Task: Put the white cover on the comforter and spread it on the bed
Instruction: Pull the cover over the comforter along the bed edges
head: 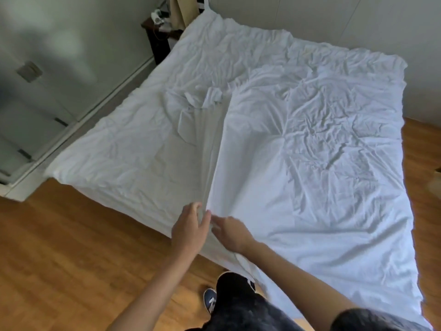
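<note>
The white cover (310, 163) lies wrinkled over the right and middle of the bed. Its left edge runs as a taut pleated fold (212, 149) from a bunched knot mid-bed down to the near edge. The white comforter (124, 151) shows bare on the left side. My left hand (191, 228) is at the near end of that fold, with the fabric pinched between thumb and fingers. My right hand (230, 235) sits just right of it, its fingers stretched out on the cover's edge and pointing at my left thumb.
The bed's near corner hangs over a wooden floor (71, 259), where my dark trouser leg and a blue shoe (210, 299) stand. White closet doors (35, 103) line the left wall. A dark nightstand (157, 37) stands at the far left corner.
</note>
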A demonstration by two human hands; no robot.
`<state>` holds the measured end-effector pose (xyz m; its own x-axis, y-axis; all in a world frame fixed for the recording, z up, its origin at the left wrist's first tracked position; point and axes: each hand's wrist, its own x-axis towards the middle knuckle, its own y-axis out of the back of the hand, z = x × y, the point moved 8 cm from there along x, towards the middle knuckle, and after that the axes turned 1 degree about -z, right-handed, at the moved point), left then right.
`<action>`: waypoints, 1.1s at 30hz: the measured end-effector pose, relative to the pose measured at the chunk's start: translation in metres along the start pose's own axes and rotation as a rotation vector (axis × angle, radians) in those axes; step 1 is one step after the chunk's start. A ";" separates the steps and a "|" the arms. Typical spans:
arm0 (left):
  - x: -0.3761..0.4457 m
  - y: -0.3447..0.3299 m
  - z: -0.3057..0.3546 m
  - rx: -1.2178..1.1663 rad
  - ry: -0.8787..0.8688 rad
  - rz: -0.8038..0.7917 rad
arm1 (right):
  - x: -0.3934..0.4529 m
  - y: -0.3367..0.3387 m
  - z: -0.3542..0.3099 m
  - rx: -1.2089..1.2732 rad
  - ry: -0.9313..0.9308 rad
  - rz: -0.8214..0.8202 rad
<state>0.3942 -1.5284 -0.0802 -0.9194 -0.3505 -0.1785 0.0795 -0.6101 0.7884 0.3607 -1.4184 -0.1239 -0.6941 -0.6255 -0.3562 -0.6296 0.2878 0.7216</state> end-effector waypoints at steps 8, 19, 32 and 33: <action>0.152 -0.049 -0.025 0.694 -0.009 -0.506 | -0.020 -0.017 -0.038 0.184 0.097 -0.280; 0.193 -0.108 -0.056 0.953 -0.277 -0.887 | 0.075 -0.008 -0.042 0.021 0.041 -0.498; 0.201 -0.004 -0.094 0.309 -0.631 -1.193 | 0.303 0.004 0.073 1.222 -1.044 0.390; 0.202 0.014 -0.098 0.314 -0.700 -1.207 | 0.320 0.008 0.059 1.234 -1.045 0.483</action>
<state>0.2472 -1.6774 -0.1629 -0.3660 0.7335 -0.5728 -0.8764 -0.0648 0.4771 0.1128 -1.5731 -0.2668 -0.4905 0.2514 -0.8344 0.1678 0.9668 0.1927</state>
